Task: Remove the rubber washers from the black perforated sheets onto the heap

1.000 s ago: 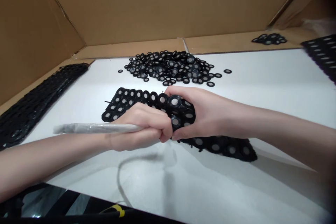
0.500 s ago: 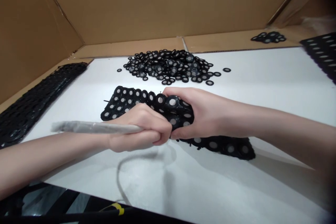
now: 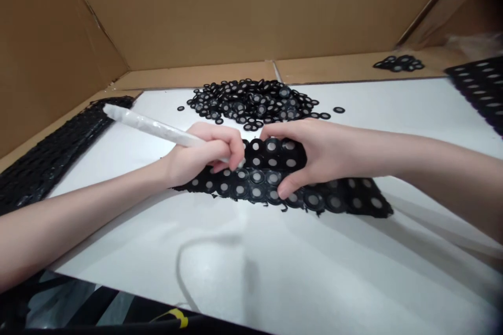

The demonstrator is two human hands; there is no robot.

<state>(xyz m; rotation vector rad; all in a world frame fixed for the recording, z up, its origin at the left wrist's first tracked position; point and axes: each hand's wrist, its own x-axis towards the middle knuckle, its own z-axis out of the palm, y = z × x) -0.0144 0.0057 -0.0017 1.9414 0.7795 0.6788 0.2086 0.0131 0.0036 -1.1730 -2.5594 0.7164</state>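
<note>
My left hand [image 3: 210, 149] is closed around a slim white pen-like tool [image 3: 151, 124]. Its back end points up to the left, and its tip is down by the sheet, mostly hidden by my fingers. Under both hands lies a black rubbery sheet of joined rings [image 3: 257, 192] with pale round centres and small ragged bits along its front edge. My right hand [image 3: 310, 154] spans the sheet, fingers at the far edge and thumb on the near rows. The upper rows look raised or folded over the lower ones; I cannot tell which.
A heap of loose black rings [image 3: 251, 99] sits behind the sheet on the white board [image 3: 196, 267]. More black sheets [image 3: 51, 152] are stacked at the left, another sheet [image 3: 481, 86] at the right. A small clump of rings [image 3: 398, 63] lies by the cardboard wall [image 3: 251, 10].
My left hand has lifted up and left, and the tool's back end has swung upward. The sheet lies flatter, and my right hand has shifted slightly right, its thumb higher on the sheet.
</note>
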